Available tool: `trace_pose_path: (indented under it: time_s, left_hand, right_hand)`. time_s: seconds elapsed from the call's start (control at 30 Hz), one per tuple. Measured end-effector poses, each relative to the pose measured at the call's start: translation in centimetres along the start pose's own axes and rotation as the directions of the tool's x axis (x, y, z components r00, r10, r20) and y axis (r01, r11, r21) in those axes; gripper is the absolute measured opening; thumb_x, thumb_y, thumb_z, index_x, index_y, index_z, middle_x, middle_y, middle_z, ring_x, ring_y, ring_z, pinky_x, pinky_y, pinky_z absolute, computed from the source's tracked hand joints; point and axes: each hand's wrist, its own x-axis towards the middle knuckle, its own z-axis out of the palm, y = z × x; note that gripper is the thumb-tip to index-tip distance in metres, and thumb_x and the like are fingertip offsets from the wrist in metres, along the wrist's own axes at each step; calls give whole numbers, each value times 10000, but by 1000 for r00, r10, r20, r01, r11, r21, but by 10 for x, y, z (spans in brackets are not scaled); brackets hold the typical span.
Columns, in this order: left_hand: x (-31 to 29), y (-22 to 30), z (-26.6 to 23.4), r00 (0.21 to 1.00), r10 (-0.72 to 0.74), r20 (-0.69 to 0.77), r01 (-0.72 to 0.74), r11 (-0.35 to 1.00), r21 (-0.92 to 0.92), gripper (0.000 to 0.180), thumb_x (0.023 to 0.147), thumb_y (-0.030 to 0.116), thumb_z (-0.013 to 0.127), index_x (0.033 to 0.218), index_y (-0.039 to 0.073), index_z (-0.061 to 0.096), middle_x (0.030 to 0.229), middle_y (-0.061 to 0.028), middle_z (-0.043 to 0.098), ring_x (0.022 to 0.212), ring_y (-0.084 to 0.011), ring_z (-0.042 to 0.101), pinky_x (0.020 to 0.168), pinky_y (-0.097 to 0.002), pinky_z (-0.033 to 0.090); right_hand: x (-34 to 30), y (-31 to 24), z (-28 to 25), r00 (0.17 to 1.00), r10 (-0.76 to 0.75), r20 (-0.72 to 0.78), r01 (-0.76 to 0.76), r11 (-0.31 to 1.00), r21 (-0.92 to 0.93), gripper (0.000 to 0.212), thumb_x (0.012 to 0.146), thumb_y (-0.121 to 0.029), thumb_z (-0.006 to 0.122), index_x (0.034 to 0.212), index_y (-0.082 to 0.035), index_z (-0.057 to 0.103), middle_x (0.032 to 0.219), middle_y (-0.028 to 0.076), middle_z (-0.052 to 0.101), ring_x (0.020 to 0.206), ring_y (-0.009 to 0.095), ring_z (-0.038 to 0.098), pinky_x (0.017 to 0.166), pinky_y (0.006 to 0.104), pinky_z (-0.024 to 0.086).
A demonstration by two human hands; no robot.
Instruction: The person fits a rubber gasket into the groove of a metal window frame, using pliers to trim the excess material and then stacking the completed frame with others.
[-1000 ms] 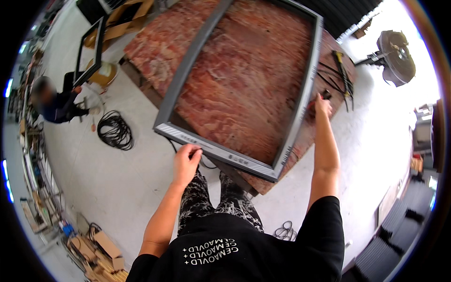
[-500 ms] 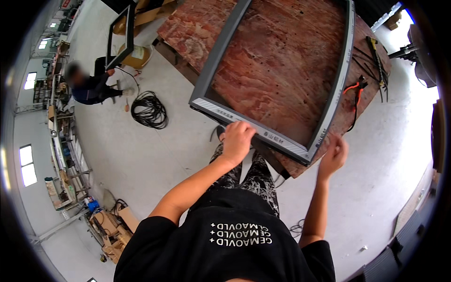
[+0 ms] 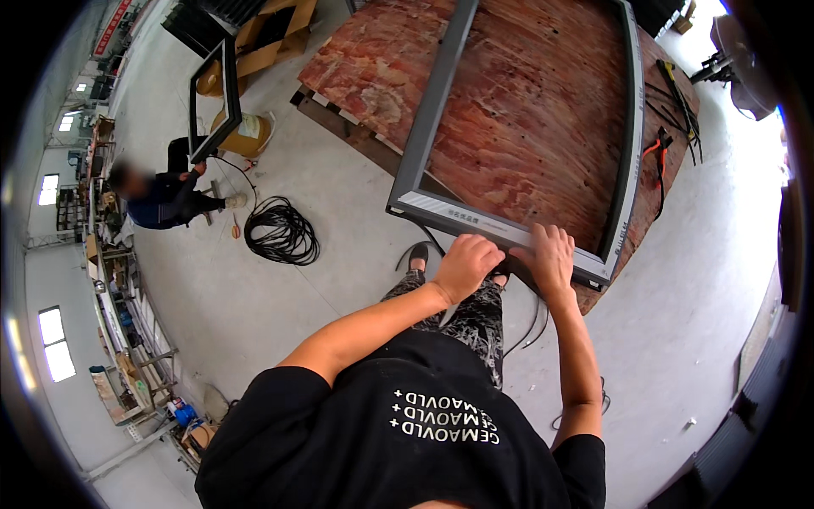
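Cable (image 3: 281, 237) lies coiled on the floor at left; next comes the left hand (image 3: 466, 265), fingers curled in at the near rail (image 3: 475, 222) of a grey frame (image 3: 435, 110) on a red table (image 3: 373, 85), any grip hidden. Beside it the right hand (image 3: 549, 254) drapes half-bent fingers over that rail, seemingly without a full grasp; even pressure from both would likely steady the frame best, clear of the pliers (image 3: 662, 144) at right.

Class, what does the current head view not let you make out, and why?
All in the head view:
Frame: far end, cut off by the top edge.
Left hand: whether it holds anything, hidden by its curled fingers.
Right hand: palm, hidden by its back.
Box: dark contents, too small to identify.
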Motion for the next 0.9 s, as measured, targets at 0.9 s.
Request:
trace_pose_path:
  time_s: [0.9]
  left_hand:
    - [-102,-165,-107,638,-754,-156,657,638,-402,206,896,222,629,919,17,643,886,-100,660,797,-190,650,645,-333,512]
  right_hand:
    - [0,-219,107,803,457,382,-278,-280,919,156,890,-33,627,1043,-7,633,837,47,630,716,107,582,613,252,488]
